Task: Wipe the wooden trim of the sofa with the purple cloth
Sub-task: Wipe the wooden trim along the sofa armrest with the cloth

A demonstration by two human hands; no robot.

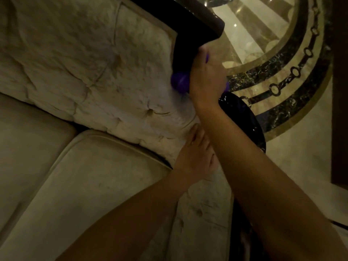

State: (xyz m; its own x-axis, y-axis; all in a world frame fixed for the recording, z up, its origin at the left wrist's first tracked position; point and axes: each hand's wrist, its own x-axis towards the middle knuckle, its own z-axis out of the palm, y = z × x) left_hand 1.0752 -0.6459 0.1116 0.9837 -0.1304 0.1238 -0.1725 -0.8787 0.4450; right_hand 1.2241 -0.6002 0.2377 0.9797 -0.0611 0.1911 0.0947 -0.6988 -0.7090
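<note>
This is a furnished living room or lounge, in a grand home or perhaps a hotel lobby; which of the two cannot be told. From nine o'clock to the centre spreads a cream, button-tufted upholstered sofa (90, 72) with broad, piped seat cushions (90, 185), edged at twelve o'clock by dark polished wooden trim (192, 25). At two o'clock lies a glossy marble floor (293, 153), inlaid with a curved dark band carrying a chain-link pattern (293, 72), and ceiling lights glint off its polish.
</note>
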